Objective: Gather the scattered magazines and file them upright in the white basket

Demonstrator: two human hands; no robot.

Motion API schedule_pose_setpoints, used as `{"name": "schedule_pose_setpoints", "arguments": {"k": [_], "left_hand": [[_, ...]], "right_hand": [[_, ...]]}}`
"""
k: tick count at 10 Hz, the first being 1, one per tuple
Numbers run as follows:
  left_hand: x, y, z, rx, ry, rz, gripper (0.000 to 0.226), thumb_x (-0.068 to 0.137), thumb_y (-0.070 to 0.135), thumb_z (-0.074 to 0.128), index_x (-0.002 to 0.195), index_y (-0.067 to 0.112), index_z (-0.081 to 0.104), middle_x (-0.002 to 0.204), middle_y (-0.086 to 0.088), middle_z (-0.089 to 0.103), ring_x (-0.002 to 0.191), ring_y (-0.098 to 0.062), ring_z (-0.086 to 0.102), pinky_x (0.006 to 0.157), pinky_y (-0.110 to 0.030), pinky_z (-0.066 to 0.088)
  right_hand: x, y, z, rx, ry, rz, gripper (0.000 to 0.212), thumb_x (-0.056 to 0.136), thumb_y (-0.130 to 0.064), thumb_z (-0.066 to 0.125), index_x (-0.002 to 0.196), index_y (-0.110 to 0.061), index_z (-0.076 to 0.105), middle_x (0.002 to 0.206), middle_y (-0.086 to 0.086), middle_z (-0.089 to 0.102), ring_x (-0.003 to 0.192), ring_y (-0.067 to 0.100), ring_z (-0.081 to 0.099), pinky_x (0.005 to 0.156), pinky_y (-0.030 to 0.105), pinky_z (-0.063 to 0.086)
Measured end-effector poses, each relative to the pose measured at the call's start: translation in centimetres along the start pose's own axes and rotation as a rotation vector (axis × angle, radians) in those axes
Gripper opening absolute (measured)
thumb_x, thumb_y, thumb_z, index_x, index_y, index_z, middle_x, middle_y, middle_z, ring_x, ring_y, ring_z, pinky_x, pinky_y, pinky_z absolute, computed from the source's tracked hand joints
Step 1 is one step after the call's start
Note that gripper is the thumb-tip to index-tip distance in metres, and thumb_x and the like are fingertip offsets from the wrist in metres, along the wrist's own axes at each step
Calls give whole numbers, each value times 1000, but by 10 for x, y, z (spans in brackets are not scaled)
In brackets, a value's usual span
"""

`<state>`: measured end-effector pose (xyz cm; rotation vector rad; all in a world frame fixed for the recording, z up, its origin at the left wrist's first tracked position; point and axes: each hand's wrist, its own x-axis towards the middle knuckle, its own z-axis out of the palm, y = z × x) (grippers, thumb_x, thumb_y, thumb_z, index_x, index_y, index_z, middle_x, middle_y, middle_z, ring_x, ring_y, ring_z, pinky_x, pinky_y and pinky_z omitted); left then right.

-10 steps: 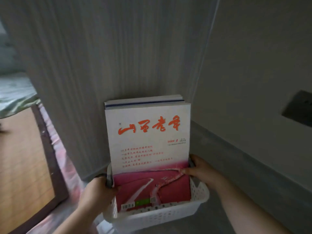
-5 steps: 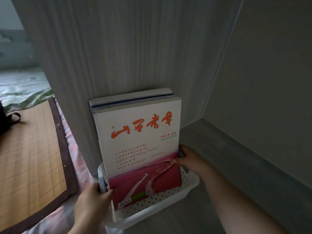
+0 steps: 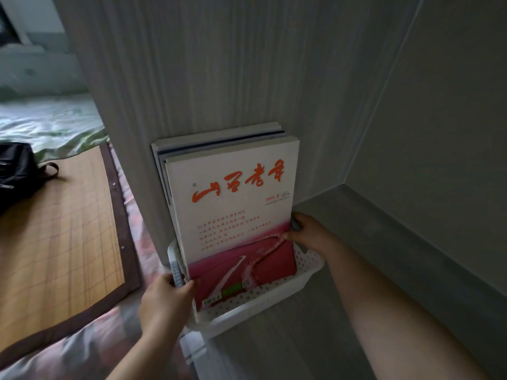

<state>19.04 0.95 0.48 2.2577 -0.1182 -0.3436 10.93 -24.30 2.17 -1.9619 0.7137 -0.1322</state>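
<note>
White perforated plastic basket [image 3: 274, 294], oblong, with rounded corners and a rolled rim. It sits on a matt grey ledge [image 3: 384, 242] with one long side against a pale wood-grain panel [image 3: 219, 64].

Magazines [image 3: 219, 138] stand in the basket on their bottom edges, long axis near vertical. Their tops tilt back onto the panel and their covers face the camera. The stack is fanned a little, with the rear copies offset to the left. The front magazine [image 3: 233, 193] has a glossy cover, white above with a red brush-script title reading upright, and pink-red below.

Left hand [image 3: 164, 300]: fingers curled over the rim at the basket's left end, gripping it.

Right hand [image 3: 310, 233]: thumb on the front cover, fingers wrapped behind the stack's right edge, pinching it. Cannot tell whether it also touches the basket's rim.

To the left, a woven straw mat [image 3: 55, 229] with brown cloth binding lies on a bed. A black fabric bag [image 3: 16, 174] rests on the mat.
</note>
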Motion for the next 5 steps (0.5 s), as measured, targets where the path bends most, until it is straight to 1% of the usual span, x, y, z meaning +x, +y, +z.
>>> {"name": "schedule_pose_setpoints", "arguments": {"k": [1, 2, 3, 4, 5], "left_hand": [[0, 0, -1, -42, -34, 1, 19, 77, 18, 64, 92, 6, 63, 91, -20, 69, 80, -32, 62, 67, -35, 48], [3, 1, -3, -107, -97, -8, 20, 77, 15, 65, 92, 8, 53, 98, -21, 65, 83, -30, 61, 79, -43, 52], [3, -4, -2, -164, -133, 21, 44, 77, 15, 65, 114, 6, 44, 116, -21, 55, 102, -34, 57, 88, -52, 49], [-2, -5, -7, -125, -90, 103, 61, 78, 18, 65, 130, 6, 35, 133, -20, 44, 121, -34, 45, 101, -51, 41], [-10, -6, -15, -71, -8, 214, 64, 78, 16, 66, 133, 6, 34, 139, -18, 41, 127, -32, 38, 107, -47, 34]], "right_hand": [[-3, 3, 2, -45, 68, 6, 61, 79, -12, 65, 134, -9, 37, 141, 9, 43, 126, 19, 41, 79, 9, 31], [-10, 7, 3, -110, 154, 38, 63, 83, -20, 61, 137, -9, 31, 143, 11, 40, 127, 23, 41, 94, 20, 34], [-22, 16, 6, -130, 221, 105, 61, 88, -24, 54, 139, -8, 24, 143, 14, 38, 127, 25, 41, 95, 24, 34], [-44, 17, 7, -93, 313, 159, 55, 89, -26, 51, 137, -9, 29, 137, 15, 45, 121, 25, 46, 84, 21, 33], [-67, 22, 7, -123, 414, 151, 46, 90, -23, 50, 131, -6, 38, 132, 15, 51, 117, 24, 51, 79, 19, 33]]}}
